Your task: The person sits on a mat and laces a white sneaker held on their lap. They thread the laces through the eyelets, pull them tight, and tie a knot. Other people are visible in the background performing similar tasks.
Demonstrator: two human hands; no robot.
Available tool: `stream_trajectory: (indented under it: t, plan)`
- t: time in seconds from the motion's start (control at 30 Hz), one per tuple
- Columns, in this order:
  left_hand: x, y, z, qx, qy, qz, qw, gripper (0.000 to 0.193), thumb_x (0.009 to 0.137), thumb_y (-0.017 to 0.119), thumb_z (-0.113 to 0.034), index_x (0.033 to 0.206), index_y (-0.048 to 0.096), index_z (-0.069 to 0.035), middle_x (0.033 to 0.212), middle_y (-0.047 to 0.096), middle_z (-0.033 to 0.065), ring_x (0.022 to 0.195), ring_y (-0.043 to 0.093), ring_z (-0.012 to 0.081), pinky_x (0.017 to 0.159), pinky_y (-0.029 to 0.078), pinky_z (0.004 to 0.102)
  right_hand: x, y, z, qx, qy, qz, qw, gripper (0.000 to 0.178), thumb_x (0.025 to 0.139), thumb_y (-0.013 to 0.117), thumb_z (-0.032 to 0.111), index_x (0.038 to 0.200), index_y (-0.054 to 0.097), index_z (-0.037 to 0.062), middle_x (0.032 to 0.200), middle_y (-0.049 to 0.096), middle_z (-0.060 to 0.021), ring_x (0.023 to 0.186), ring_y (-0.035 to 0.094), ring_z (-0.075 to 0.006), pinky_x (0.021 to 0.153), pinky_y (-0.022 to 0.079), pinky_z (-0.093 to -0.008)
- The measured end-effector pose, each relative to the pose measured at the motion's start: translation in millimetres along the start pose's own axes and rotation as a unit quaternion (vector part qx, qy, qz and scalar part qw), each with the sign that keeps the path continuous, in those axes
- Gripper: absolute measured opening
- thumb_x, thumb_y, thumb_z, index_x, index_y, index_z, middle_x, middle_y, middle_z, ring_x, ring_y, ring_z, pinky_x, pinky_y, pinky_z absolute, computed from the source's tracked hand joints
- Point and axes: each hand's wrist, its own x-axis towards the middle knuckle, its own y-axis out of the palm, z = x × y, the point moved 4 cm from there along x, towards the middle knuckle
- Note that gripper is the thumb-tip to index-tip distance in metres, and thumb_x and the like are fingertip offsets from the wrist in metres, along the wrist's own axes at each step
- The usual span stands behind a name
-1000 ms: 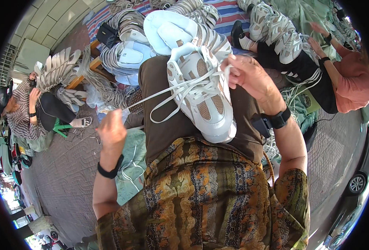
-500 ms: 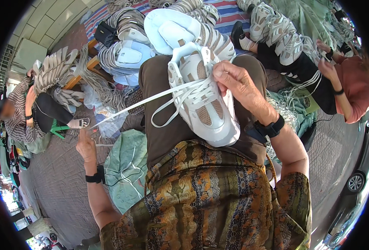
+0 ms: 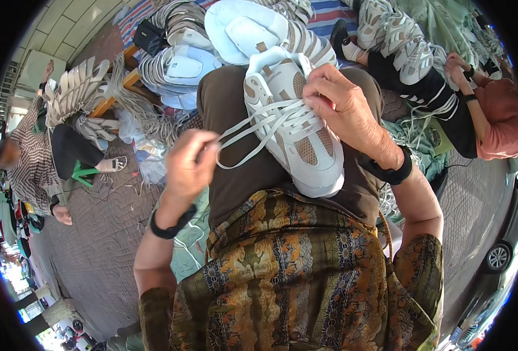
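A white-and-tan sneaker [image 3: 306, 146] lies across my lap, its toe toward me and its opening away. White shoelace [image 3: 258, 153] criss-crosses its tongue, and slack loops hang off its left side. My right hand [image 3: 350, 108] is at the right eyelet edge, thumb and fingers pinched on the lace there. Left of the shoe, over my left thigh, my left hand [image 3: 190, 165] is curled closed and a little smeared by motion. A strand of the lace runs to its fingertips.
Bundles of pale shoe uppers [image 3: 180, 73] stand beyond my knees. At the right, a person in a pink top [image 3: 499, 120] handles laced sneakers [image 3: 396, 44]. At the left, another person in a striped top [image 3: 31, 155] sits beside stacked pale pieces [image 3: 77, 90]. A green stool [image 3: 82, 174] is there.
My left hand has come in from the far left toward the shoe, and the stretched lace has gone slack. My right hand stays at the eyelets. The left person's arms have spread apart.
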Motion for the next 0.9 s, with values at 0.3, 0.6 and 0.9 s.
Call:
stream_trajectory:
  t: [0.3, 0.6, 0.9]
  plan:
    - [55.7, 65.0, -55.3, -0.010, 0.020, 0.036, 0.999, 0.021, 0.077, 0.070, -0.006, 0.094, 0.058, -0.003, 0.076, 0.058, 0.0109, 0.066, 0.060, 0.0259, 0.061, 0.049, 0.0370, 6.4, 1.3, -13.2, 0.007, 0.060, 0.020, 0.998, 0.008, 0.089, 0.060, 0.004, 0.095, 0.054, 0.0014, 0.072, 0.055, -0.0075, 0.064, 0.056, -0.0195, 0.061, 0.046, -0.0305]
    - [74.3, 69.7, -63.1, 0.003, -0.045, 0.127, 0.991, 0.019, 0.079, 0.070, -0.011, 0.090, 0.056, -0.004, 0.062, 0.055, 0.0082, 0.059, 0.060, 0.0273, 0.058, 0.047, 0.0375, 5.2, 4.2, -36.7, 0.322, 0.151, 0.044, 0.934, 0.009, 0.094, 0.059, 0.010, 0.101, 0.058, 0.0055, 0.073, 0.052, 0.0062, 0.065, 0.047, -0.0024, 0.059, 0.040, -0.0192]
    - [74.3, 72.8, -63.4, 0.026, -0.035, 0.158, 0.987, 0.019, 0.081, 0.069, -0.019, 0.091, 0.060, -0.004, 0.062, 0.060, 0.0113, 0.060, 0.062, 0.0306, 0.058, 0.048, 0.0397, -0.2, -15.8, -42.4, 0.430, 0.196, 0.025, 0.881, 0.009, 0.092, 0.060, 0.013, 0.098, 0.059, 0.0075, 0.067, 0.047, 0.0061, 0.057, 0.041, -0.0031, 0.053, 0.034, -0.0199]
